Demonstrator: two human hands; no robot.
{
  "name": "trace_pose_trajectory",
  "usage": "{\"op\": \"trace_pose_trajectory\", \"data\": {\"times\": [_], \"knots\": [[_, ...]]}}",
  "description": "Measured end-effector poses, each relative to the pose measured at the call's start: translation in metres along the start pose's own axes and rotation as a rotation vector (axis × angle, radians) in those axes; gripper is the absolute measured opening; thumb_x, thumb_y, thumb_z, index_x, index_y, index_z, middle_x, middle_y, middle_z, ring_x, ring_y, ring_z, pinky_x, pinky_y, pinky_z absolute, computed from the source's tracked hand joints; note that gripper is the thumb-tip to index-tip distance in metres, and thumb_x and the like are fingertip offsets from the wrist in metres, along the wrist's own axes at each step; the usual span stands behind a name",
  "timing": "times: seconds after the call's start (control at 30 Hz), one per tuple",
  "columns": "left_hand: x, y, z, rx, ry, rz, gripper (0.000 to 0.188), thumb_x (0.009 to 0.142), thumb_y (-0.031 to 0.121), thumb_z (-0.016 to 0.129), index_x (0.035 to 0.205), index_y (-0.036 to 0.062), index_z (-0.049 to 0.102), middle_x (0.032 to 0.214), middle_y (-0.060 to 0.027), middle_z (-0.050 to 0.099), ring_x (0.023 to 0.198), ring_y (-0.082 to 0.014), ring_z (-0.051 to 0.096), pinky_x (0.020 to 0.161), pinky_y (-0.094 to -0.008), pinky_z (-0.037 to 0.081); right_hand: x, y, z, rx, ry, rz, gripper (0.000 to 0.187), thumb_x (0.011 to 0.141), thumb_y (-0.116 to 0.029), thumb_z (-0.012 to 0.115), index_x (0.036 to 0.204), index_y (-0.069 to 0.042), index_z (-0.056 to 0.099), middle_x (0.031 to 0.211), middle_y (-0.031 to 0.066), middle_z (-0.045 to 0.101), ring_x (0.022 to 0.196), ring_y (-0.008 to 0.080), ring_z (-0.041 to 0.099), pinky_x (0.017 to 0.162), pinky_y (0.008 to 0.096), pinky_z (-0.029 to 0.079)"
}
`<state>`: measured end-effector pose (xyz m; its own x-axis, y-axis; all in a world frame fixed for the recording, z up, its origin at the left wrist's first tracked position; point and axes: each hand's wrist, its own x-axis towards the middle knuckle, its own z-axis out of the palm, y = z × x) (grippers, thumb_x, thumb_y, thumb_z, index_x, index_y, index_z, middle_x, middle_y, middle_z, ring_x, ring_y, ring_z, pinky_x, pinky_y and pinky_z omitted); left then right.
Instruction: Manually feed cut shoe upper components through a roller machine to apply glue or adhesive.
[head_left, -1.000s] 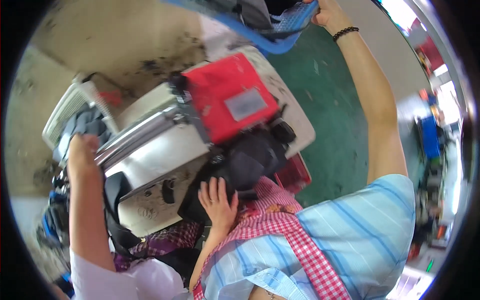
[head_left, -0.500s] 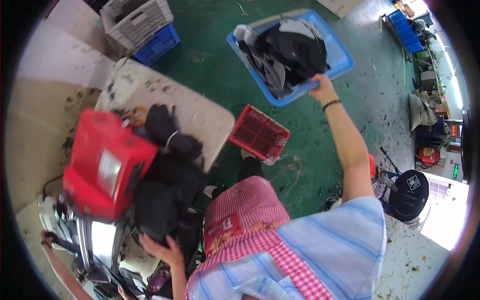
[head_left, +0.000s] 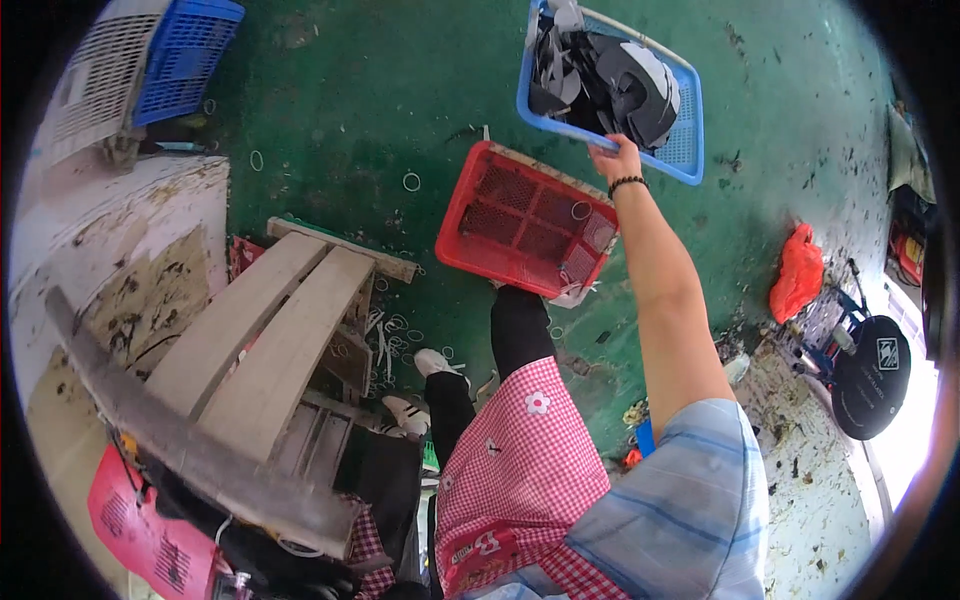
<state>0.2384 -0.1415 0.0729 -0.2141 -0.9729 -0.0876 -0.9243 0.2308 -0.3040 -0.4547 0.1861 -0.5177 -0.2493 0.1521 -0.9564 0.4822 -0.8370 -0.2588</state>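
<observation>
My right hand [head_left: 618,158] is closed round the near rim of a blue plastic basket [head_left: 690,120], my arm stretched out ahead. Black, grey and white flat cut pieces [head_left: 625,85] lie heaped in it. Whether the basket rests on the floor or hangs just above it, I cannot tell. Close to its near left side, a red plastic basket [head_left: 450,225] stands on the green floor, with a few small scraps and a pale ring inside. My left hand is out of view.
A slatted wooden bench [head_left: 300,335] stands left, behind a curved grey edge [head_left: 200,430]. White [head_left: 105,80] and blue crates [head_left: 190,60] are at the far left. A red plastic bag [head_left: 797,273] and a round black seat [head_left: 870,378] lie right. Loose rings litter the floor.
The view has swung away from the tabletop with the red machine and black pile. The blue basket appears higher in view, still in my right hand. My left hand has gone out of sight.
</observation>
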Motion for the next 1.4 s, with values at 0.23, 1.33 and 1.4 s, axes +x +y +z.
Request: {"op": "trace_pose_trajectory", "data": {"times": [0.23, 1.33, 1.4], "knots": [[-0.003, -0.041, 0.0, 0.052, -0.103, -0.07, 0.066, 0.099, 0.035, 0.046, 0.149, -0.0014, 0.022, 0.151, -0.024, 0.03, 0.136, -0.0384, 0.034, 0.113, -0.042, 0.026, 0.05, 0.017, -0.079, -1.798, -0.418, -0.495, 0.089, 0.071, -0.039, 0.08, 0.142, -0.007, 0.038, 0.145, 0.0205, 0.042, 0.137, 0.0274, 0.038, 0.109, 0.054, 0.032], [-0.069, 0.011, -0.033, -0.859, 0.444, -0.196, 0.033, 0.09, 0.016, 0.058, 0.121, 0.0058, 0.06, 0.126, -0.0145, 0.057, 0.121, -0.0357, 0.05, 0.101, -0.0453, 0.039, -0.893, 0.119, 0.331, -1.323, -1.127, -2.626, 0.043, 0.086, -0.012, 0.051, 0.128, -0.017, 0.058, 0.111, 0.0169, 0.066, 0.099, 0.0373, 0.063, 0.081, 0.0462, 0.05], [-0.067, 0.002, -0.025, -0.916, 0.516, -0.18, 0.022, 0.09, 0.012, 0.058, 0.11, 0.0052, 0.064, 0.114, -0.0132, 0.063, 0.113, -0.0344, 0.057, 0.096, -0.0437, 0.043, -0.956, 0.199, 0.346, -1.018, -1.291, -2.85, 0.052, 0.08, -0.011, 0.054, 0.132, -0.015, 0.055, 0.115, 0.0187, 0.064, 0.104, 0.0378, 0.061, 0.088, 0.0456, 0.049]]}}
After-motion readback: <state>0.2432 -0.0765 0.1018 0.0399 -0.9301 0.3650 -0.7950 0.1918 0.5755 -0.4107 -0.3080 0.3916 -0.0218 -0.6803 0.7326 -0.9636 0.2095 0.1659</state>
